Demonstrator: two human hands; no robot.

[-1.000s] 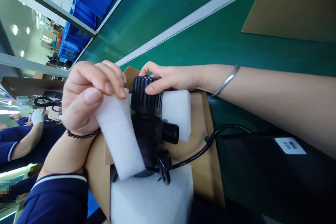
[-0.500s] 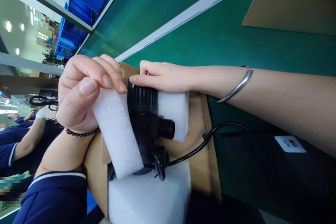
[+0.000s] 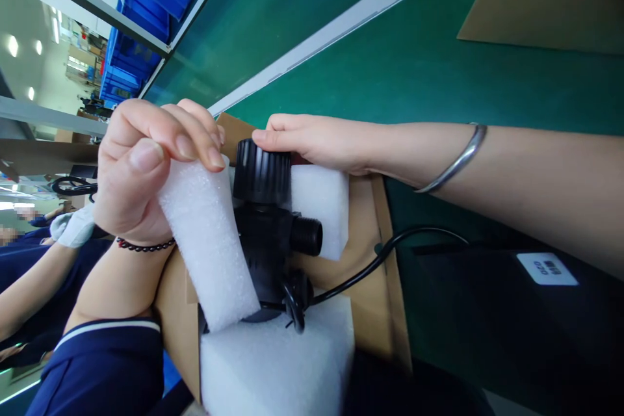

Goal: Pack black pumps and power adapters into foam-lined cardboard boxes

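Left hand [image 3: 139, 175] and right hand [image 3: 322, 140] are both over an open brown cardboard box [image 3: 375, 318]. Inside it sits a black plastic device [image 3: 263, 240] with a ribbed round cap [image 3: 263, 175] and a short threaded side outlet [image 3: 306, 236], along with a white foam block [image 3: 319, 208] on its right and a larger white foam block [image 3: 273, 370] below. A black cable [image 3: 365, 277], looped beside the device, runs out over the box's right edge. Of the two hands, the left is curled, pinching the top end of a white foam strip [image 3: 209, 247] between thumb and fingers; the strip slants down in front of the device's left side. The right is half curled, thumb against the top of the cap; its fingertips are hidden, so whether it grips cannot be told. The device stands between and below both hands. Green table [image 3: 380, 78] surface stretches beyond the box's upper edge.
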